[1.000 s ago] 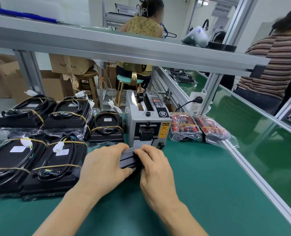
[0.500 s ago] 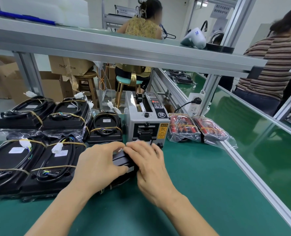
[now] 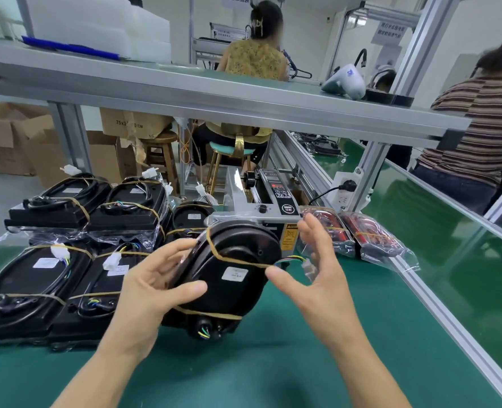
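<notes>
Over the green tabletop's [image 3: 273,366] near edge, we are gripping the black housing [image 3: 238,260] with our left hand [image 3: 149,290]; our right hand [image 3: 317,281] is hovering unclenched beside it.

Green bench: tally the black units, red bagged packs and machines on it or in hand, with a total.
Black units: 6, one in the left hand
Red bagged packs: 2
Tape machine: 1
Total: 9

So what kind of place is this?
Most likely a factory assembly or packing line: a long green workbench with aluminium framing, rows of identical banded black units like the black unit the left hand holds, a tape dispenser machine behind it, and other workers at neighbouring stations.
</notes>
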`<state>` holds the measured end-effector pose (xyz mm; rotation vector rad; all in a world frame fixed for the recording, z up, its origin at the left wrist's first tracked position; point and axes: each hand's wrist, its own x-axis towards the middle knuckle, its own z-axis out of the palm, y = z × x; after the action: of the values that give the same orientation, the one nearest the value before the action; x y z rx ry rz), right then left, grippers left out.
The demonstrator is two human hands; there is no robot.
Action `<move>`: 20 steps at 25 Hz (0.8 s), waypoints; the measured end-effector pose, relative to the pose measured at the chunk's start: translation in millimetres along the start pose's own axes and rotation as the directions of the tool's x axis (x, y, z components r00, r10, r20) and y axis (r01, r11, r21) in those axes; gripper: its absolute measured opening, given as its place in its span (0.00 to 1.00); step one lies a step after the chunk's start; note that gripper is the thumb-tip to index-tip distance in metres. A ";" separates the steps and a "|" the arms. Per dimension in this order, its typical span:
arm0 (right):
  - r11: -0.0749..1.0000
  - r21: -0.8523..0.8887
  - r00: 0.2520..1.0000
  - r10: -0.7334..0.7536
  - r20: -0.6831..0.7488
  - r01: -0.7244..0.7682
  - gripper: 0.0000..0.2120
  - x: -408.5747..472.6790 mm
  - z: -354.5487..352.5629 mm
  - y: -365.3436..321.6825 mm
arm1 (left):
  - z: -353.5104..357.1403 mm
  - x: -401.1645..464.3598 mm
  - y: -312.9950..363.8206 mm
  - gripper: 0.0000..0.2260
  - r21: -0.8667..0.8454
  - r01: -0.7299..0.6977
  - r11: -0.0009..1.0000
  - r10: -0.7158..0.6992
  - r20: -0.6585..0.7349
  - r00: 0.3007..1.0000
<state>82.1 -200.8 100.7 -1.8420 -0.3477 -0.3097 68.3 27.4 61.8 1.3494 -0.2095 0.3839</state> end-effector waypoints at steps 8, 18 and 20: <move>0.999 -0.001 0.971 0.050 0.233 -0.051 0.29 -4.0 -9.3 -2.3 | 0.6 -13.6 -32.2 0.28 -0.308 0.143 0.940 -0.121 0.090 0.989; 0.999 0.027 0.998 -0.024 0.066 0.022 0.37 -12.7 3.8 -6.0 | 4.7 -8.7 -29.5 0.20 -0.341 0.236 0.910 -0.232 0.055 0.971; 0.985 0.164 0.995 0.039 0.093 -0.054 0.42 -11.0 2.5 -2.4 | 8.4 -9.8 -28.1 0.17 -0.379 0.307 0.873 -0.344 -0.032 0.939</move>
<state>71.1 -198.6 97.9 -1.6998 -0.3805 -0.1616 70.8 13.0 34.5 0.9658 0.0321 0.1145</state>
